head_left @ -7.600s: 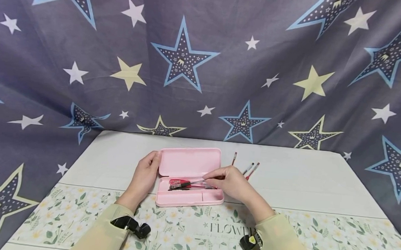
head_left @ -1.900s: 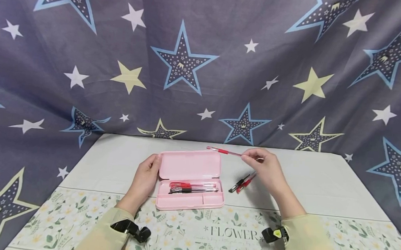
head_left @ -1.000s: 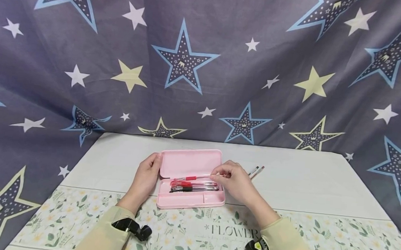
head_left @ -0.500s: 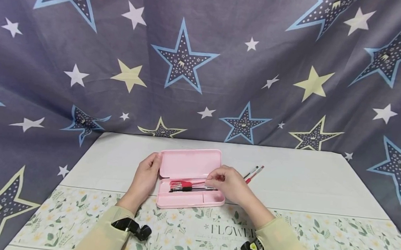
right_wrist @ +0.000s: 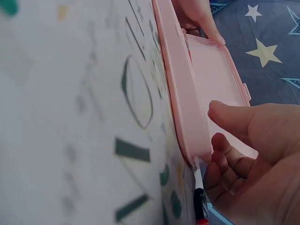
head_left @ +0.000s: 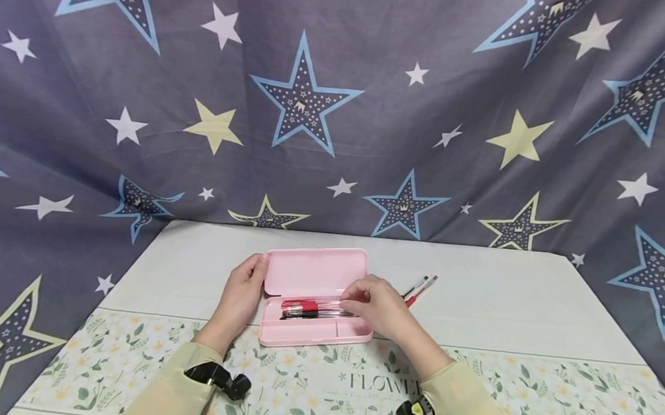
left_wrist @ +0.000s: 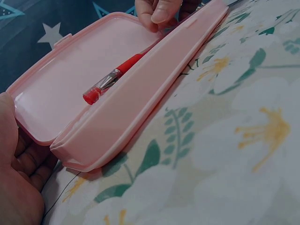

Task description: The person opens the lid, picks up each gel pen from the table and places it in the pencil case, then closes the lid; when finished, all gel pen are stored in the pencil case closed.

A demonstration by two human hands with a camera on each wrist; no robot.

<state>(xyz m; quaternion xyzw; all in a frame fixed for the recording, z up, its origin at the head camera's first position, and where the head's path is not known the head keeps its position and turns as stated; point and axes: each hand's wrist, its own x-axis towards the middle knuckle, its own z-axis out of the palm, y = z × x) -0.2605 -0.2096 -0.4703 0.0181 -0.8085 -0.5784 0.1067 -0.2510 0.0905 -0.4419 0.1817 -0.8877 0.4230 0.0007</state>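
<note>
A pink pencil case [head_left: 297,337] lies open on the table, its lid [head_left: 315,272] tipped back. My left hand [head_left: 242,286] grips the lid's left end, thumb on the front edge and fingers behind. Over the right part of the tray, my right hand [head_left: 382,306] pinches the rear end of a red gel pen [left_wrist: 130,63]. In the left wrist view this pen slants down along the tray, its red capped end lowest. Several red and black pens lie side by side in the long compartment, a black pen [head_left: 299,314] nearest the front. The small right compartment [head_left: 354,328] holds nothing visible.
Beyond my right hand, a black pen [head_left: 418,283] and a red pen [head_left: 423,289] lie on the white table [head_left: 495,298], partly hidden by the hand. A floral cloth strip [head_left: 558,394] covers the front. A star-patterned curtain [head_left: 463,42] hangs behind.
My right hand has brought the red pen from the table's right side leftward and down into the case. One fewer pen lies on the table. My left hand has kept its grip on the lid.
</note>
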